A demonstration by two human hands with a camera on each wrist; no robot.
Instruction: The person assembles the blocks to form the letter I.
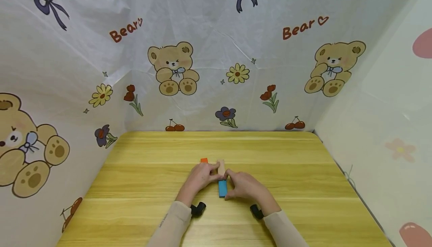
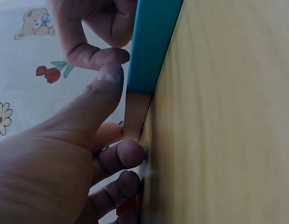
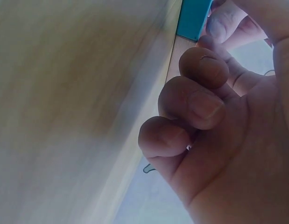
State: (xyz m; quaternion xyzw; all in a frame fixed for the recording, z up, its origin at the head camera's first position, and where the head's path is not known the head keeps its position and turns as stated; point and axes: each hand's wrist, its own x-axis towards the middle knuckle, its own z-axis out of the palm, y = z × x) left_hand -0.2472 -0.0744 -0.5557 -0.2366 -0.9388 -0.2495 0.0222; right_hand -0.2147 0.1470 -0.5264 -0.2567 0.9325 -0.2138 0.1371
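A plain wooden block (image 1: 221,167) and a blue block (image 1: 222,189) lie end to end on the table, the blue one nearer the person. The left hand (image 1: 200,175) holds the wooden block between index finger and thumb, the thumb close to the joint between the blocks. At the blue block's right side, the right hand (image 1: 248,185) has its index finger by the joint and its thumb at the near corner. The fingertips of both hands meet in the left wrist view. Beyond the left hand shows part of an orange block (image 1: 204,160), mostly hidden.
The wood-grain table (image 1: 152,209) reaches back to a white bear-print sheet (image 1: 209,100), which also hangs at both sides. Black wrist mounts (image 1: 198,209) sit at the wrists, just above the table.
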